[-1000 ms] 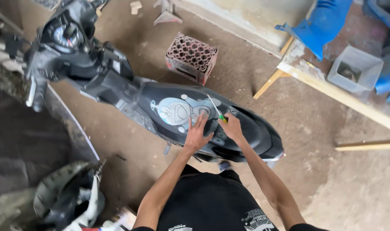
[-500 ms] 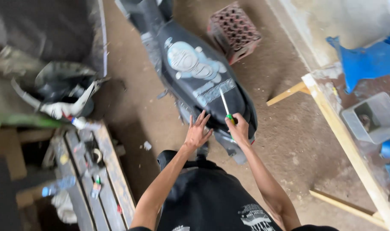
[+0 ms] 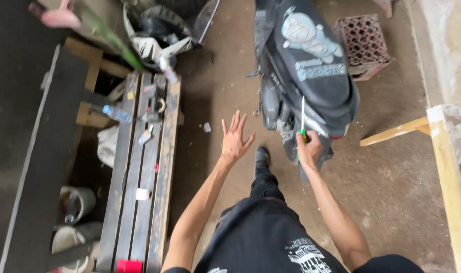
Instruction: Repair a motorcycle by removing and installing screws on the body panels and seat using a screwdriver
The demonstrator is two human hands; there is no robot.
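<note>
Right hand (image 3: 308, 148) fisted on screwdriver (image 3: 302, 120), left hand (image 3: 235, 139) spread, crate (image 3: 363, 44) contents unclear

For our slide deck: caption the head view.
Right hand holds screwdriver by scooter; left hand open, empty.

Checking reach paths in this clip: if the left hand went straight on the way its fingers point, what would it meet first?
The left hand is open, fingers spread, pointing up the picture over bare floor. Nothing lies directly ahead nearby; the scooter stays to its right and the wooden bench to its left. Depth is unclear.
</note>
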